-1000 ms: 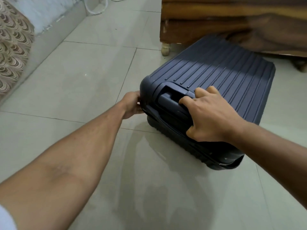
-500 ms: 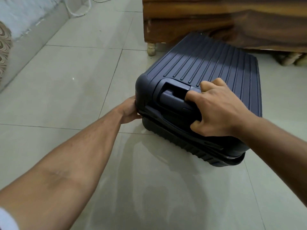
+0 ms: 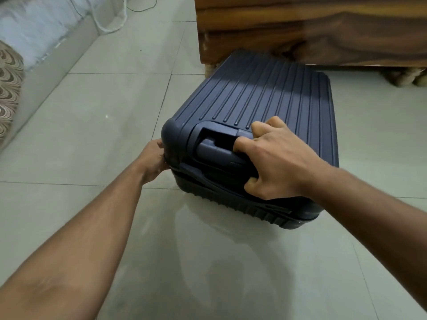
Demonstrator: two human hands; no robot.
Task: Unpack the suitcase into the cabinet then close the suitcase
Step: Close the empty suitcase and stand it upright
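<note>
With its fingers curled over the recessed carry handle (image 3: pixel 220 150) and the thumb tucked beneath on the end face, the right hand (image 3: pixel 275 162) has a firm grip on the dark navy ribbed hard-shell suitcase (image 3: pixel 265 105). Over at the near left corner, the left hand (image 3: pixel 153 161) presses in against the case at seam height; its fingertips disappear behind the rounded corner, so whether they pinch a zip pull or simply brace the shell, I cannot tell. The case lies flat on the pale glossy tiled floor (image 3: pixel 115 112), both halves together, its far end just beside the brown wooden furniture (image 3: pixel 323 31) standing on small feet. A white cable (image 3: pixel 108 26) trails along the floor by the far wall, and a patterned brown cushion (image 3: pixel 9 88) sits at the left edge.

Looks like this is the opening stage, lid not yet lifted. To do it well: keep the right hand bearing down on the handle so the shell doesn't skate on those slick tiles, and let the left work the seam steadily around that corner, where a fastening would likely bind. Leave room for the lid to swing clear of the furniture.
</note>
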